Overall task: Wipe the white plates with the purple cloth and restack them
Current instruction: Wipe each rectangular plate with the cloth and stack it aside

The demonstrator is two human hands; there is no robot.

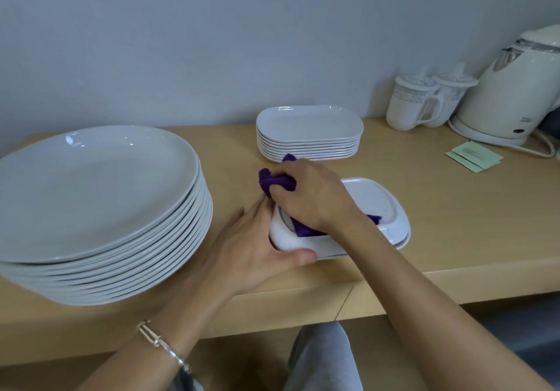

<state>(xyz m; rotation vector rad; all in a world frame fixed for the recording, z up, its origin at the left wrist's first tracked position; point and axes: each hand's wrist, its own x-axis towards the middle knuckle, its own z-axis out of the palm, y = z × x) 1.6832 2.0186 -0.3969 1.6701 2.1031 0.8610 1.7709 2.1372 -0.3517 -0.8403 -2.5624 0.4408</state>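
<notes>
A white rectangular plate [381, 205] lies upside down near the table's front edge, on top of another one. My right hand [309, 190] grips the bunched purple cloth [274, 180] and presses it onto the plate's left end. My left hand [257, 245] holds that left end, thumb along the near rim. A stack of several white rectangular plates [309, 131] stands behind, near the wall. A tall stack of several round white plates [97, 208] fills the left side.
Two white lidded mugs [424, 102] and a white electric kettle [515, 87] stand at the back right by the wall. Green paper sachets [474, 157] lie in front of the kettle. The wooden table's front edge [454, 281] runs just below the plate.
</notes>
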